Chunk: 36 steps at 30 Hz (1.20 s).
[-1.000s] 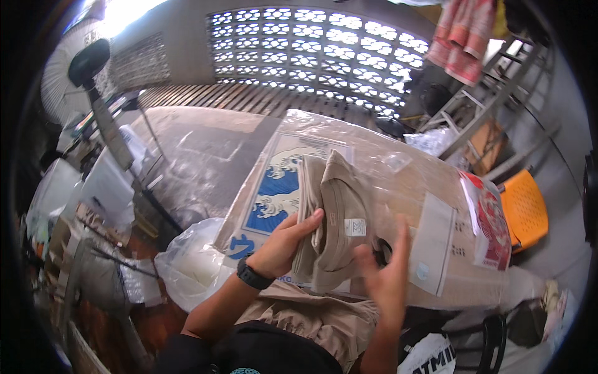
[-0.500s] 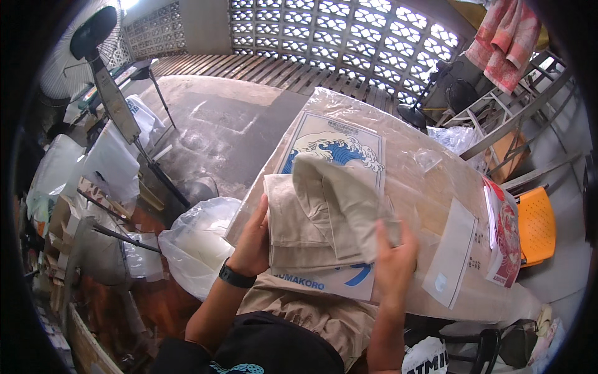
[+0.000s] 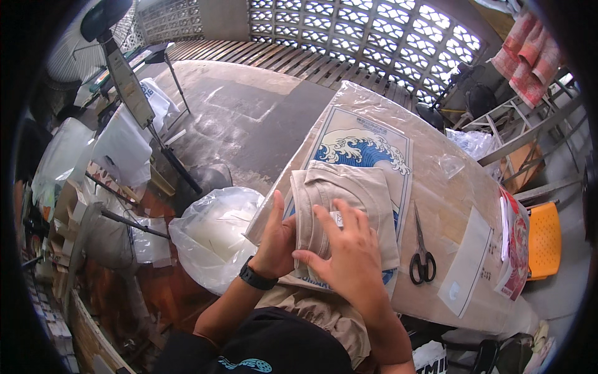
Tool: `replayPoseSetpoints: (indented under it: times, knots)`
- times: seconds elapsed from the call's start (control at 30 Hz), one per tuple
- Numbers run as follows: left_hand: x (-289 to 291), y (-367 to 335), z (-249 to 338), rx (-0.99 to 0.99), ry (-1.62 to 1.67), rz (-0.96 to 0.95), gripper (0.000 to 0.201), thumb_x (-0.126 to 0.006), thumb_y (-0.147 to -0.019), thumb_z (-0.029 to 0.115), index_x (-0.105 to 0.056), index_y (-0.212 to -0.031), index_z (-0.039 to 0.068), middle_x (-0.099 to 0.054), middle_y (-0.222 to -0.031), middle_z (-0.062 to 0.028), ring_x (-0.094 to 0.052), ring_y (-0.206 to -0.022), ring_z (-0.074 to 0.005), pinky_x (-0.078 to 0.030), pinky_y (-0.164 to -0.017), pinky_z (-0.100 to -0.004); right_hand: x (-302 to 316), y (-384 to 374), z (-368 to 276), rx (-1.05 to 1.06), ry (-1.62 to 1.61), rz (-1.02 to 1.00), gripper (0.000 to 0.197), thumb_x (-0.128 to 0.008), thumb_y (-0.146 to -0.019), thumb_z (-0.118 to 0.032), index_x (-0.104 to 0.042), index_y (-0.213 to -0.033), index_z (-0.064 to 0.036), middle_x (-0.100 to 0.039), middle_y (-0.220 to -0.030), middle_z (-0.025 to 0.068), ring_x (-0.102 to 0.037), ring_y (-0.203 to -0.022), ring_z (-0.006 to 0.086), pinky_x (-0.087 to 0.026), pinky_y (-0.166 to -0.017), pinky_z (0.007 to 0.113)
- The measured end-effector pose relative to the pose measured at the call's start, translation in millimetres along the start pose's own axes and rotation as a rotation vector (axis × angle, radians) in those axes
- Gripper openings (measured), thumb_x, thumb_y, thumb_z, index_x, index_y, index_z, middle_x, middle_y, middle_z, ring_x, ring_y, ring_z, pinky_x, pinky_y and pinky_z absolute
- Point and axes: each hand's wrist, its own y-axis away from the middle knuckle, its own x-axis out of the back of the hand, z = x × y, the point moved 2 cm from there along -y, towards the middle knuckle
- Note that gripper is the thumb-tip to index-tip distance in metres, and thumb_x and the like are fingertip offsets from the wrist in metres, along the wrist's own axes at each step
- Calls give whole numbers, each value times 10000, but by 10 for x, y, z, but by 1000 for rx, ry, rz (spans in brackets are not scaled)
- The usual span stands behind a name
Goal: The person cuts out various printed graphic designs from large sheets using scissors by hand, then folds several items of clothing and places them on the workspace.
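A beige T-shirt (image 3: 367,190) lies folded into a compact rectangle on top of a printed wave-picture bag (image 3: 393,140). At its neckline, a small white label (image 3: 336,218) shows between the fingers of my right hand (image 3: 350,255). That hand is open, fingers spread and resting on the shirt. Against the shirt's left edge stands my left hand (image 3: 278,244), open, thumb pointing up and palm turned inward; its other fingers are partly hidden. Black-handled scissors (image 3: 422,265) lie to the right of the bag, apart from both hands.
The plastic-covered worktable (image 3: 448,187) also bears a white sheet (image 3: 466,268) and a red printed packet (image 3: 512,249). An orange chair (image 3: 545,240) is at the right. A plastic bag (image 3: 218,234) stands left of the table, and a pedestal fan (image 3: 134,93) beyond it.
The shirt's lifted upper part has come down and now lies flat. My right hand has moved left from its right edge onto its middle. The scissors have come into sight.
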Motion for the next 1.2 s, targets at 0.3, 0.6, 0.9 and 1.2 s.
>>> replayPoseSetpoints:
  times: [0.3, 0.6, 0.9, 1.2]
  knots:
    - [38, -37, -29, 2, 45, -59, 1006, -194, -954, 806, -321, -1550, 6, -445, -1533, -170, -474, -1389, -298, -391, -1153, -444, 5, 68, 56, 98, 55, -121, 733, -783, -809, -335, -515, -1407, -7, -464, -1462, 241, -428, -1345, 414, -393, -1092, 488]
    - [42, -56, -47, -29, 31, -86, 891, -263, -1004, 726, -351, -1534, 16, -495, -1497, -142, -508, -1358, -255, -401, -1140, -416, -46, -26, 117, 108, 61, -19, 523, -686, -812, -135, -587, -1316, -36, -561, -1385, 187, -538, -1251, 362, -475, -1022, 439]
    - [71, -9, -20, 10, 2, -2, 791, -320, -1033, 652, -394, -1517, 30, -517, -1481, -136, -522, -1345, -261, -408, -1136, -427, 124, -108, 314, 109, -205, -69, 578, -716, -849, -188, -544, -1375, -26, -572, -1383, 194, -556, -1230, 363, -466, -1035, 436]
    - [27, -38, -59, -26, 108, -75, 852, -295, -1015, 694, -398, -1514, 11, -474, -1519, -165, -501, -1366, -309, -386, -1159, -474, -27, 119, 213, 220, -38, -163, 775, -781, -816, -235, -449, -1493, -54, -428, -1525, 247, -380, -1400, 508, -373, -1129, 529]
